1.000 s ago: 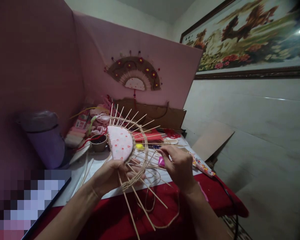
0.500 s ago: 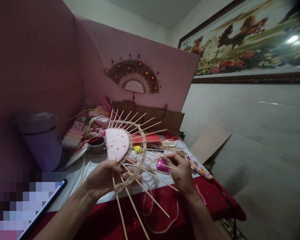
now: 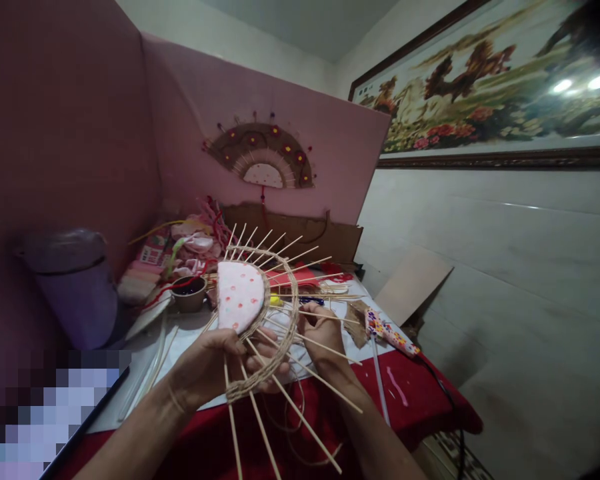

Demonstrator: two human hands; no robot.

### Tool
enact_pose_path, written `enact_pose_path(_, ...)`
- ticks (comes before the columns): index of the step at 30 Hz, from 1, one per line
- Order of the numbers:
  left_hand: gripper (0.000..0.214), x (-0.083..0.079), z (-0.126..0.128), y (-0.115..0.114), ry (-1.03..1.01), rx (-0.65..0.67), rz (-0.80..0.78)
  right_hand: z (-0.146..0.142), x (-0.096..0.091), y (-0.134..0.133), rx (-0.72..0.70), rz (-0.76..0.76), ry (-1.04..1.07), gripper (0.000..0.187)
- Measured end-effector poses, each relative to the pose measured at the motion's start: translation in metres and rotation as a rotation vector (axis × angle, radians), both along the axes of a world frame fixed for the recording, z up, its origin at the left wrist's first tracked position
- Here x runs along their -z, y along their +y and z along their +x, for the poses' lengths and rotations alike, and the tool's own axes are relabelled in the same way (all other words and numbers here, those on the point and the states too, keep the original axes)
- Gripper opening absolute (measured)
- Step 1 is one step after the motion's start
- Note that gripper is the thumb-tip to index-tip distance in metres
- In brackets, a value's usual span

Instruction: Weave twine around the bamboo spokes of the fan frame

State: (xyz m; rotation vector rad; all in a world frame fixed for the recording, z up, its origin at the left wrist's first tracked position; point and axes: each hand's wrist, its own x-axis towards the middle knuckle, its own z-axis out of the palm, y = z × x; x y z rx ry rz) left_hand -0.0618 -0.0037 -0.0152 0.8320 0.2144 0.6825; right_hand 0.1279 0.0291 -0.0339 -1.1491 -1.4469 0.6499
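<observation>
My left hand [image 3: 215,363] grips the lower edge of a half-made woven fan [image 3: 253,300]: a pink spotted fabric half-disc ringed with woven twine, with several thin wooden sticks fanning out. My right hand [image 3: 320,332] is closed among the sticks on the fan's right side, fingers pinched at the twine weave. A loose end of twine [image 3: 300,427] hangs in loops below the fan, over the red tablecloth [image 3: 420,407].
A finished brown fan [image 3: 263,157] hangs on the pink partition. A small brown bowl [image 3: 189,293], pink fabric scraps [image 3: 193,243], a patterned glue gun [image 3: 390,333] and a purple bin [image 3: 75,287] crowd the table. A framed picture [image 3: 485,87] hangs on the right wall.
My right hand has moved left from the pink object on the table into the fan's sticks. The fan has tilted slightly and the camera shifted a little left.
</observation>
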Motion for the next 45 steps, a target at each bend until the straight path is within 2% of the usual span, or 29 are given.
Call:
enact_pose_path(3,0.039,0.002,0.0,0.0,-0.003,0.024,-0.062,0.001,0.003,0.001,-0.025,0.009,-0.017,0.013)
enact_pose_path(9,0.042,0.001,-0.001,0.0,0.031,-0.004,0.017,0.005,0.009,-0.001,-0.025,-0.027,0.029,0.022)
enact_pose_path(13,0.043,0.001,-0.003,0.002,0.057,-0.093,0.009,0.007,0.006,-0.002,0.041,0.021,0.029,0.025)
enact_pose_path(18,0.044,-0.003,-0.004,0.004,0.055,-0.087,-0.001,0.026,0.002,-0.002,0.117,0.035,0.028,0.025)
enact_pose_path(23,0.042,-0.007,-0.003,0.003,0.088,-0.087,0.009,0.055,-0.002,-0.003,0.273,0.173,-0.057,0.022)
enact_pose_path(28,0.037,-0.007,-0.003,0.001,0.223,-0.144,0.032,0.074,-0.005,-0.005,0.325,0.261,-0.093,0.024)
enact_pose_path(33,0.042,-0.005,-0.004,0.001,0.264,-0.185,0.062,0.08,-0.01,-0.011,0.403,0.347,-0.22,0.022)
enact_pose_path(38,0.042,-0.003,-0.005,0.004,0.29,-0.197,0.089,0.08,-0.019,-0.017,0.5,0.507,-0.439,0.017)
enact_pose_path(42,0.041,-0.001,-0.004,0.005,0.342,-0.184,0.092,0.079,-0.024,-0.017,0.467,0.538,-0.514,0.015)
enact_pose_path(45,0.041,-0.001,-0.004,0.003,0.345,-0.13,0.085,0.079,-0.029,-0.013,0.374,0.457,-0.473,0.016)
